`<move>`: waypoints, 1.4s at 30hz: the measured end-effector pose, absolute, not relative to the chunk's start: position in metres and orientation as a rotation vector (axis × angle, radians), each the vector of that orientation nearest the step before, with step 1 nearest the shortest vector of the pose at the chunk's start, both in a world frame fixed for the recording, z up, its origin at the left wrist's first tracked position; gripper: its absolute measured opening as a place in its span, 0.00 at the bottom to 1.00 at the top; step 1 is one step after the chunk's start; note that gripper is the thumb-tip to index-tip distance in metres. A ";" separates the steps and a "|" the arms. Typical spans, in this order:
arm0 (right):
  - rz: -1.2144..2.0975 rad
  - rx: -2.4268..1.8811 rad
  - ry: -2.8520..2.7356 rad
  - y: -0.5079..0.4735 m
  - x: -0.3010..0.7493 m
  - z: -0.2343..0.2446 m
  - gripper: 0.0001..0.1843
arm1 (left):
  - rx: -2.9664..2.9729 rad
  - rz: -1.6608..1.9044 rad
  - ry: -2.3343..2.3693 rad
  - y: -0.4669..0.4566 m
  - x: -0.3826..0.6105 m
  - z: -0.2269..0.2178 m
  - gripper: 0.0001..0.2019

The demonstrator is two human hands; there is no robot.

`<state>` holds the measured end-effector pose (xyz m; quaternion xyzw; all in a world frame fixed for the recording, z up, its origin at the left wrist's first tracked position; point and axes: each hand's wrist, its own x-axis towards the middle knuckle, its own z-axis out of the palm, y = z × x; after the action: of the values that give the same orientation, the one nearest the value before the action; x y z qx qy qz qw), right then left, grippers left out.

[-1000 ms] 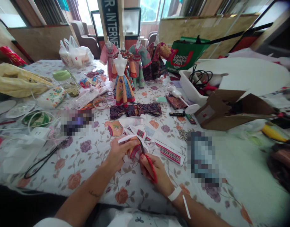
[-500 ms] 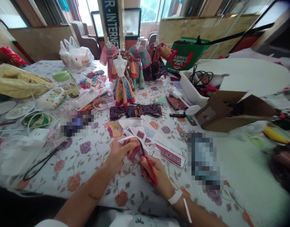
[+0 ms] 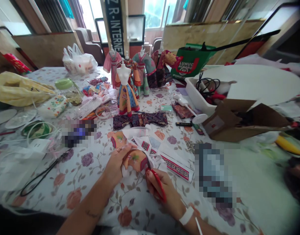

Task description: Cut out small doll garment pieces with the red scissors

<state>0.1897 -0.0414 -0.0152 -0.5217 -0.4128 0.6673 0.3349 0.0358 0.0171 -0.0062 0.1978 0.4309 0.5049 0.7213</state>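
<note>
Right at the hands, that's the big change: the red-handled scissors [image 3: 156, 185] have dropped from their upright stance against the cloth, and their blades have slipped out of sight behind the fabric edge. The right hand [image 3: 164, 192] stays clenched around those handles, fingers curled in and holding them low. Over on the other side, the left hand [image 3: 118, 163] is gripping the orange floral fabric piece [image 3: 136, 160], pinching it from the side. That piece has rolled into view, its printed flowers now facing up with far more showing, and white material [image 3: 154, 156] bunches around its edge. It's held in the air just above the rose-print tablecloth [image 3: 66, 173], right beside the white strips with red woven trim [image 3: 175, 167]. A smaller orange cut-out [image 3: 118, 139] lies near the left fingertips, and the dark paisley fabric [image 3: 140, 119] sits just beyond it. Further up the table stands a mannequin in a bright printed dress [image 3: 126, 94], with more dressed figures crowded behind it, all well apart from the hands.
</note>
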 end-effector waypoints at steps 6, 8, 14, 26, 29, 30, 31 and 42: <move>1.720 -1.375 -1.083 -0.040 0.191 -0.018 0.28 | 0.503 1.028 0.951 0.016 0.037 -0.009 0.16; 1.749 -1.368 -1.111 -0.037 0.194 -0.020 0.25 | 0.544 1.033 0.999 0.016 0.037 -0.010 0.15; 1.958 -1.250 -1.147 -0.022 0.220 -0.011 0.20 | 0.549 1.197 1.185 0.022 0.033 -0.013 0.15; 1.138 -1.251 -1.397 -0.018 0.219 -0.015 0.05 | 2.029 1.145 1.165 0.000 0.049 -0.019 0.03; 0.990 -1.295 -1.543 -0.019 0.218 -0.017 0.02 | 2.088 1.109 1.129 0.001 0.047 -0.023 0.05; 0.943 -1.311 -1.589 -0.019 0.219 -0.018 0.01 | 2.090 1.088 1.126 0.001 0.046 -0.024 0.05; 0.899 -1.324 -1.637 -0.019 0.220 -0.019 0.02 | 2.092 1.064 1.128 0.001 0.045 -0.024 0.06; 0.717 -1.360 -1.851 -0.017 0.222 -0.029 0.06 | 2.044 0.817 1.133 0.003 0.041 -0.024 0.05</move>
<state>0.2222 -0.0171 -0.0285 -0.5274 -0.7179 0.2781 0.3593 0.0415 0.0031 -0.0236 0.7802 0.4327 0.3117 0.3268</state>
